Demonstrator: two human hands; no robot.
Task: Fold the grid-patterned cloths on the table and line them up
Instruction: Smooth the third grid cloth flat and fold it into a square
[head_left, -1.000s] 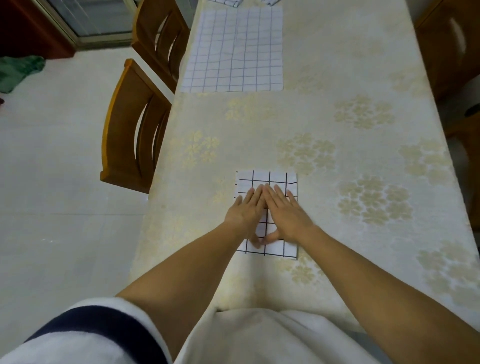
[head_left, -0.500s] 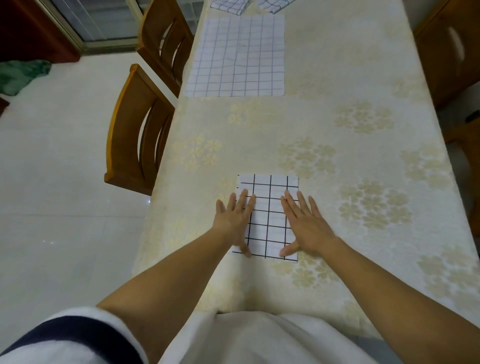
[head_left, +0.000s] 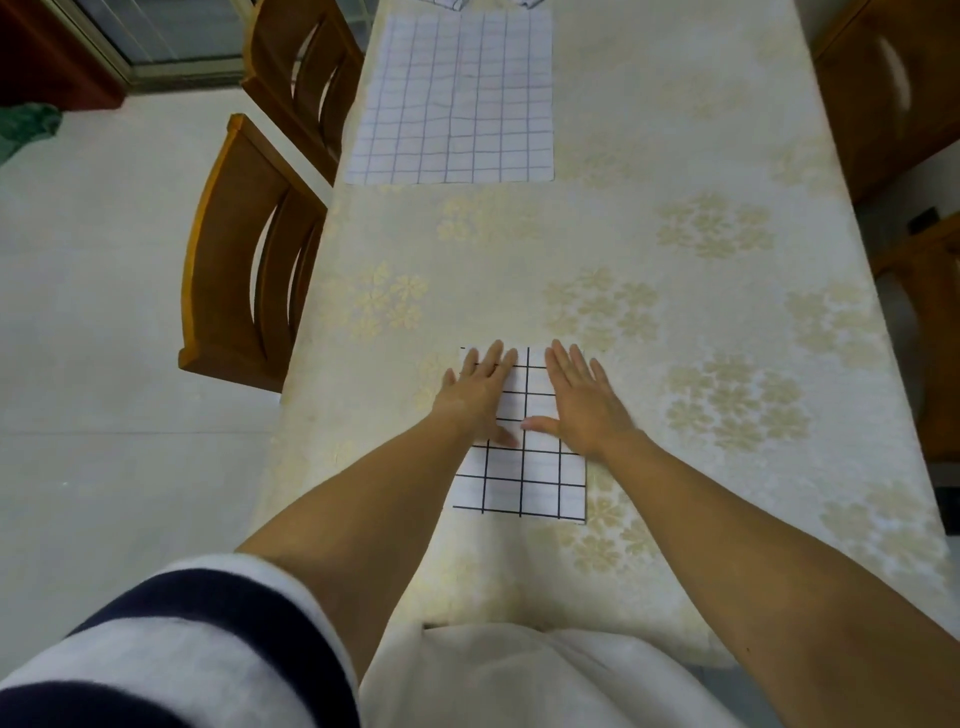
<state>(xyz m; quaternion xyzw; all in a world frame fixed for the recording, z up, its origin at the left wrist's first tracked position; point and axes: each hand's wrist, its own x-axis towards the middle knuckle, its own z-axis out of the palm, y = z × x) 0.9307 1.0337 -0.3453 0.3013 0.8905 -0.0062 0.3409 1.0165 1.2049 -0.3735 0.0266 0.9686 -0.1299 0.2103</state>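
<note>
The left hand (head_left: 480, 395) lies flat, fingers straight and slightly spread, on the far left part of a small folded white cloth with a black grid (head_left: 519, 483). Its outer fingers reach past the cloth's left edge onto the tablecloth. The right hand (head_left: 582, 400) lies just as flat on the far right part, fingertips at the cloth's far edge. Neither hand grips anything. The thumbs point inward and nearly meet over the middle of the cloth.

The folded cloth sits near the person's end of the long table under a cream tablecloth with pale gold flowers (head_left: 675, 156), left of centre, its edges parallel to the table's. A strip of tablecloth lies between it and the left table edge, and another before the near edge. To its right and beyond it the tablecloth runs bare.

Well apart, at the far left, a larger white cloth with a thin grey grid (head_left: 457, 98) lies spread flat, its left side along the table's edge.

Two brown wooden chairs (head_left: 244, 260) stand close against the left edge, and more brown wooden furniture (head_left: 883, 93) crowds the right side. Pale floor (head_left: 104, 312) opens to the left.
</note>
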